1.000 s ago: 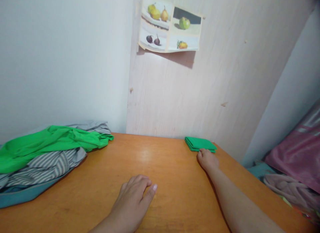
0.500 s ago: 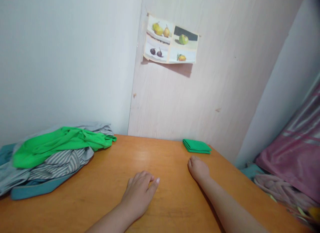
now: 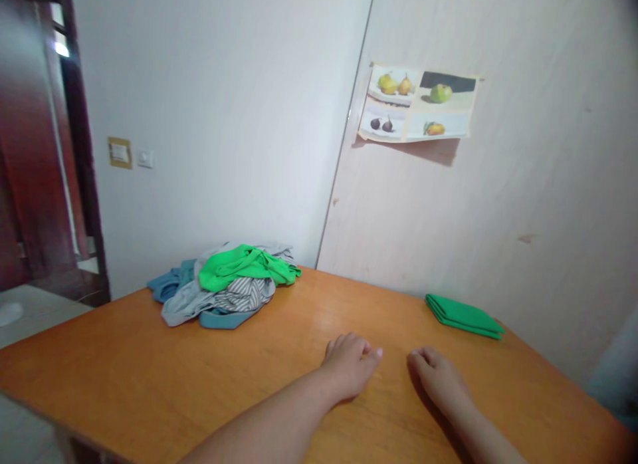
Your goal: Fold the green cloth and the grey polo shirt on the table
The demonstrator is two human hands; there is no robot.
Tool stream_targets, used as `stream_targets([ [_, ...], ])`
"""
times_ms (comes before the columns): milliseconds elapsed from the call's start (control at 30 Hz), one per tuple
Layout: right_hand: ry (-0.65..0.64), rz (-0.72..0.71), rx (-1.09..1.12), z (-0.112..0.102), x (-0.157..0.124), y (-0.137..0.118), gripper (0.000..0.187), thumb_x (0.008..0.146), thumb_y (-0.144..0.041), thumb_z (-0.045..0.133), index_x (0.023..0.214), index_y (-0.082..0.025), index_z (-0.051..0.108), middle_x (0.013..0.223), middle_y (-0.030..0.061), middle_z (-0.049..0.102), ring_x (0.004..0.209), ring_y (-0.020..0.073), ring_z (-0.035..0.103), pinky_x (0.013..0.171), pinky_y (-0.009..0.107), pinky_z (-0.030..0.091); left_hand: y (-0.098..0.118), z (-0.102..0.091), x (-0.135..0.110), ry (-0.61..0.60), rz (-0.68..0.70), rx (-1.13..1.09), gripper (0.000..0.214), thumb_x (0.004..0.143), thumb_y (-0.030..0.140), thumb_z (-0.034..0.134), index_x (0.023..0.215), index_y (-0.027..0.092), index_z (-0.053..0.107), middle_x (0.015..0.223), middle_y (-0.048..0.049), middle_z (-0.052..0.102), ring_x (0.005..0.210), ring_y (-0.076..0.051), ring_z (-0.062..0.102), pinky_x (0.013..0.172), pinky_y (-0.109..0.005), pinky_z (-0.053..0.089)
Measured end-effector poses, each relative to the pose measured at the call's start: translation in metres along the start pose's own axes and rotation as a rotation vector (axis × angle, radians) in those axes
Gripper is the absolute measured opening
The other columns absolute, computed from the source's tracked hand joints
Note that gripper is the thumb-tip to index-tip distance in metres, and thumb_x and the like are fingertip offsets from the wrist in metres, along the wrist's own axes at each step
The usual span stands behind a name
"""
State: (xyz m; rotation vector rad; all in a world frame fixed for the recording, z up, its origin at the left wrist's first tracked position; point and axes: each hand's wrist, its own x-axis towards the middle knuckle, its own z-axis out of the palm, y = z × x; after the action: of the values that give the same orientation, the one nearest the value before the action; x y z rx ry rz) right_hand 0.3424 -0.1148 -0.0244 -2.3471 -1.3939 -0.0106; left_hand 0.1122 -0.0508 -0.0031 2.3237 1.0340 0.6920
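My left hand [image 3: 351, 365] rests palm down on the orange-brown tabletop, its thumb held apart from the bent fingers. To its right, my right hand [image 3: 441, 379] lies on the table with the fingers curled in, and nothing shows in it. A folded green cloth [image 3: 463, 316] sits beyond my right hand, near the far right edge, apart from it. At the far left is a heap of crumpled clothes: a bright green garment [image 3: 244, 268] on top, a grey striped garment [image 3: 246, 295] under it, and blue-grey pieces [image 3: 172, 284] at the side.
The wooden table [image 3: 149, 371] meets the wall at the back. A sheet of fruit paintings [image 3: 419, 105] is fixed to the wall panel. On the left are wall switches [image 3: 119, 152] and a dark red door [image 3: 34, 145].
The view has turned left, so the clothes heap and folded cloth appear farther right. My right hand has drawn back from the folded green cloth and closer to my left hand.
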Motion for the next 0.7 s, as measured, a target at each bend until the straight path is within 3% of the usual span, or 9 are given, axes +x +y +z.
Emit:
stream_targets([
  [200, -0.063, -0.048, 0.077, 0.0, -0.003, 0.009, 0.041, 0.092, -0.054, 0.033, 0.08, -0.026, 0.06, 0.081, 0.0054, 0.072, 0.077, 0.0239, 0.067, 0.07, 0.032, 0.045, -0.012, 0.005, 0.011, -0.007, -0.057, -0.246, 0.045, 0.092, 0.058, 0.044, 0.086, 0.019, 0.066, 0.087, -0.0047, 0.066, 0.081, -0.02, 0.058, 0.069, -0.03, 0.042],
  [300, -0.082, -0.044, 0.08, -0.001, -0.002, 0.009, 0.043, 0.091, -0.056, 0.032, 0.082, -0.025, 0.061, 0.083, 0.0066, 0.072, 0.079, 0.0256, 0.067, 0.071, 0.034, 0.046, -0.017, 0.003, 0.016, 0.065, -0.102, -0.415, 0.04, 0.09, 0.054, 0.049, 0.084, 0.018, 0.065, 0.081, -0.0022, 0.064, 0.075, -0.017, 0.057, 0.064, -0.026, 0.041],
  [367, -0.088, -0.03, 0.076, -0.001, -0.001, 0.008, 0.044, 0.09, -0.057, 0.033, 0.084, -0.025, 0.062, 0.085, 0.0075, 0.072, 0.081, 0.027, 0.067, 0.072, 0.035, 0.046, -0.019, -0.005, 0.021, 0.186, -0.12, -0.522, 0.034, 0.087, 0.05, 0.055, 0.086, 0.018, 0.066, 0.085, -0.0029, 0.065, 0.08, -0.018, 0.058, 0.07, -0.026, 0.043],
  [533, -0.087, -0.021, 0.088, -0.001, 0.001, 0.006, 0.044, 0.088, -0.057, 0.035, 0.086, -0.025, 0.065, 0.088, 0.0096, 0.073, 0.083, 0.0292, 0.068, 0.073, 0.038, 0.046, -0.033, -0.044, 0.03, 0.644, -0.233, -0.771, 0.025, 0.078, 0.042, 0.067, 0.088, 0.018, 0.068, 0.09, -0.0054, 0.07, 0.09, -0.02, 0.063, 0.081, -0.027, 0.047],
  [700, -0.1, -0.02, 0.1, 0.001, 0.004, 0.009, 0.043, 0.087, -0.058, 0.037, 0.085, -0.025, 0.065, 0.086, 0.0093, 0.073, 0.084, 0.0301, 0.068, 0.074, 0.038, 0.047, -0.06, -0.087, 0.038, 0.851, -0.322, -0.719, 0.026, 0.085, 0.037, 0.054, 0.098, 0.017, 0.066, 0.095, -0.0058, 0.071, 0.092, -0.019, 0.066, 0.081, -0.027, 0.049],
])
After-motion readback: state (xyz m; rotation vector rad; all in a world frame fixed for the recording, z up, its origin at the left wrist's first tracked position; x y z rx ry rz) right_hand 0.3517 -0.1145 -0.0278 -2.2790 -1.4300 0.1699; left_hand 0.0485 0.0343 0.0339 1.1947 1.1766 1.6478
